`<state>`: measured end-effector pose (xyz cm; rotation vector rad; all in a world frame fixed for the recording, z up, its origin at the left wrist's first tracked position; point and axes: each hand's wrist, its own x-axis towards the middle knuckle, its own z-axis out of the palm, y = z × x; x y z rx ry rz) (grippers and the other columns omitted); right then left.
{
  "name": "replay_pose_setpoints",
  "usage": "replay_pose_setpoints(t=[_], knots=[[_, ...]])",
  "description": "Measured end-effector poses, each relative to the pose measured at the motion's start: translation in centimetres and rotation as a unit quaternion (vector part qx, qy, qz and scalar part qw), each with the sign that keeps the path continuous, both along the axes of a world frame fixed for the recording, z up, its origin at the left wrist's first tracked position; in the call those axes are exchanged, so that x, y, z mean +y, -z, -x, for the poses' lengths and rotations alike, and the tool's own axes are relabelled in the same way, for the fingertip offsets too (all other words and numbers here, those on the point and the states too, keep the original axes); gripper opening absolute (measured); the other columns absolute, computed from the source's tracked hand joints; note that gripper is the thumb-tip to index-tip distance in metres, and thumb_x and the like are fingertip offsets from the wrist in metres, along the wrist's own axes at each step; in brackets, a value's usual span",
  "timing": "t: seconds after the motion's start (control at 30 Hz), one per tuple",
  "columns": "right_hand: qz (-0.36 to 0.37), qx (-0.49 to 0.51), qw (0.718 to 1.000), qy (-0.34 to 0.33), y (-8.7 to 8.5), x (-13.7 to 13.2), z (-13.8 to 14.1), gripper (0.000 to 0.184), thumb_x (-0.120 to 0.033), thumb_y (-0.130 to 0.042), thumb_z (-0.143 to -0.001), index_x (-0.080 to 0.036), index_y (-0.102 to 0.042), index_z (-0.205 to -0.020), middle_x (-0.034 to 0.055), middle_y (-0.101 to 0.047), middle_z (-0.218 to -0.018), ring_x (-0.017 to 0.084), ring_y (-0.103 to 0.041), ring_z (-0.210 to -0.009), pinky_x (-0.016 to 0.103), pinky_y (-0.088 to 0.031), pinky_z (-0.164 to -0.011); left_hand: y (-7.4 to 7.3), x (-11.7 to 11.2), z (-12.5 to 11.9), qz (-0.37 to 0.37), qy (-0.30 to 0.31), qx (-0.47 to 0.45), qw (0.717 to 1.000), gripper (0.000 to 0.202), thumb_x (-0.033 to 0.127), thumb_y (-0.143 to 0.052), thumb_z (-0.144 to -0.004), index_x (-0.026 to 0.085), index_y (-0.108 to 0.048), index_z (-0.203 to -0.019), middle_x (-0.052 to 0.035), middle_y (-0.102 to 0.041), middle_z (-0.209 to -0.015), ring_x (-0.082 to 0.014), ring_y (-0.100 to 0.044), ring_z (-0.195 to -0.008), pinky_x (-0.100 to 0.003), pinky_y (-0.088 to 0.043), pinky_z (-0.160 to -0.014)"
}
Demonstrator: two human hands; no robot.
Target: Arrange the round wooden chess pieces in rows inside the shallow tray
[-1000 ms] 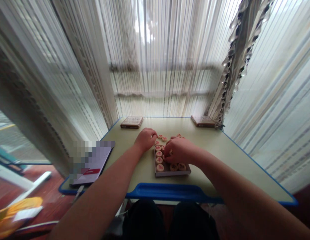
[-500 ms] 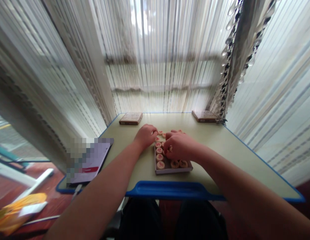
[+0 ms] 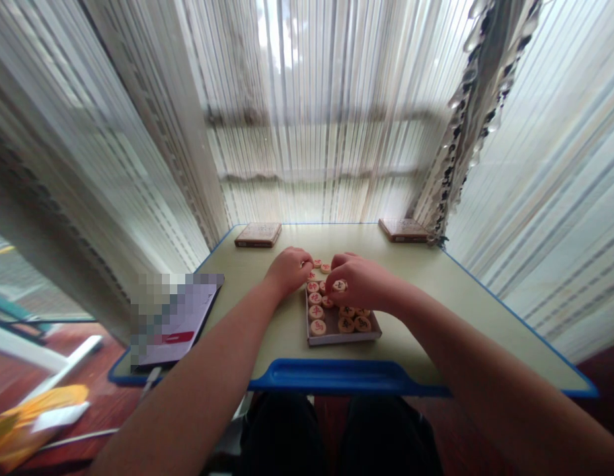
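A shallow open box holds round wooden Chinese chess pieces. Red-marked ones such as this piece line its left side, and dark-marked ones like this piece fill the near right corner. My left hand rests beside the box's far left corner, fingers curled around what looks like a chess piece, mostly hidden. Over the box, my right hand has its fingers bent down, with a dark-marked piece showing in their curl. Its fingertips are close to a red piece. Beyond the box lie loose red pieces.
Two flat brown boxes stand at the table's far corners. On the left lies a tablet-like device with a cable. A blue tray ledge runs along the near edge of the pale table. Curtains hang behind.
My right hand has lifted slightly away from me, and the dark-marked piece in its curl has shifted with it. More pieces inside the box now show. My left hand has hardly moved.
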<state>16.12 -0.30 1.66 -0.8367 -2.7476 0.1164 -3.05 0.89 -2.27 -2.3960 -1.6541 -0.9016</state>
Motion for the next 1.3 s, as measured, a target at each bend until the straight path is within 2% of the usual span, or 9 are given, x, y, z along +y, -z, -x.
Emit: replay_pose_setpoints(t=[0.2,0.33,0.47,0.63,0.73,0.83,1.0,1.1,1.3], knots=[[-0.063,0.012,0.98,0.188,0.6,3.1,-1.3,0.03,-0.028,-0.048,-0.076,-0.028,-0.062,-0.101,0.0061,-0.057,-0.1,0.021,-0.049,-0.094,0.032,-0.039,-0.079,0.0,-0.1,-0.4,0.09,0.075,-0.062,0.991,0.034,0.013,-0.038,-0.069,0.017,-0.069,-0.083,-0.0022,-0.066,-0.091,-0.0127,-0.058,-0.086,-0.023,-0.044,-0.083],[-0.028,-0.046,0.963,0.264,1.6,4.9,-2.1,0.03,-0.03,-0.044,-0.076,-0.027,-0.063,-0.1,0.0075,-0.058,-0.102,0.023,-0.053,-0.092,0.032,-0.041,-0.074,0.0,-0.1,-0.4,0.104,0.025,-0.077,0.991,0.035,0.015,-0.037,-0.07,0.016,-0.069,-0.085,-0.0028,-0.067,-0.091,-0.0139,-0.059,-0.085,-0.023,-0.046,-0.081],[-0.009,-0.051,0.963,0.264,2.3,5.9,-2.3,0.032,-0.029,-0.041,-0.078,-0.025,-0.064,-0.099,0.0078,-0.061,-0.1,0.021,-0.056,-0.088,0.029,-0.041,-0.072,0.2,0.2,0.0,0.085,-0.035,-0.077,0.993,0.038,0.015,-0.035,-0.072,0.016,-0.066,-0.093,-0.0032,-0.066,-0.095,-0.0145,-0.058,-0.089,-0.025,-0.043,-0.086],[0.042,-0.061,0.966,0.249,2.3,6.2,-2.4,0.03,-0.029,-0.045,-0.075,-0.023,-0.066,-0.096,0.0063,-0.065,-0.098,0.019,-0.058,-0.087,0.026,-0.041,-0.07,0.5,0.3,0.1,0.113,0.004,-0.059,0.992,0.037,0.015,-0.035,-0.072,0.017,-0.067,-0.092,-0.002,-0.066,-0.099,-0.0141,-0.057,-0.095,-0.024,-0.041,-0.09],[0.045,-0.044,0.968,0.244,1.9,6.3,-2.5,0.033,-0.032,-0.048,-0.075,-0.021,-0.063,-0.102,0.0063,-0.065,-0.098,0.019,-0.059,-0.086,0.026,-0.042,-0.071,0.4,0.2,0.1,0.098,-0.01,-0.047,0.994,0.036,0.016,-0.035,-0.072,0.017,-0.067,-0.089,-0.0028,-0.067,-0.094,-0.0145,-0.058,-0.091,-0.025,-0.043,-0.086],[0.036,-0.042,0.959,0.279,1.3,6.5,-2.8,0.036,-0.028,-0.052,-0.073,-0.016,-0.062,-0.105,0.0089,-0.065,-0.1,0.019,-0.059,-0.088,0.025,-0.042,-0.074,0.2,0.1,0.0,0.079,-0.02,-0.038,0.996,0.036,0.016,-0.035,-0.071,0.016,-0.068,-0.086,-0.0041,-0.067,-0.09,-0.0152,-0.059,-0.086,-0.026,-0.045,-0.083],[0.078,-0.112,0.931,0.339,0.2,6.3,-3.2,0.029,-0.026,-0.052,-0.072,-0.011,-0.067,-0.092,0.0146,-0.065,-0.095,0.022,-0.059,-0.086,0.026,-0.042,-0.069,0.3,0.1,0.0,0.073,-0.003,-0.043,0.996,0.037,0.015,-0.035,-0.07,0.015,-0.068,-0.087,-0.0049,-0.067,-0.09,-0.0157,-0.059,-0.086,-0.026,-0.045,-0.082],[0.095,-0.131,0.94,0.301,0.4,5.8,-3.2,0.031,-0.032,-0.05,-0.073,-0.013,-0.069,-0.088,0.0131,-0.066,-0.089,0.021,-0.06,-0.077,0.026,-0.042,-0.062,0.4,0.2,0.0,0.084,-0.002,-0.045,0.995,0.037,0.016,-0.035,-0.07,0.015,-0.068,-0.087,-0.0049,-0.067,-0.09,-0.0157,-0.059,-0.086,-0.026,-0.045,-0.082],[0.056,-0.137,0.955,0.257,1.1,5.3,-2.8,0.03,-0.033,-0.051,-0.07,-0.016,-0.069,-0.087,0.0106,-0.067,-0.083,0.019,-0.059,-0.07,0.026,-0.04,-0.058,0.2,0.1,0.1,0.104,-0.009,-0.034,0.994,0.035,0.017,-0.036,-0.07,0.016,-0.068,-0.086,-0.0042,-0.066,-0.091,-0.0156,-0.058,-0.086,-0.026,-0.044,-0.082]])
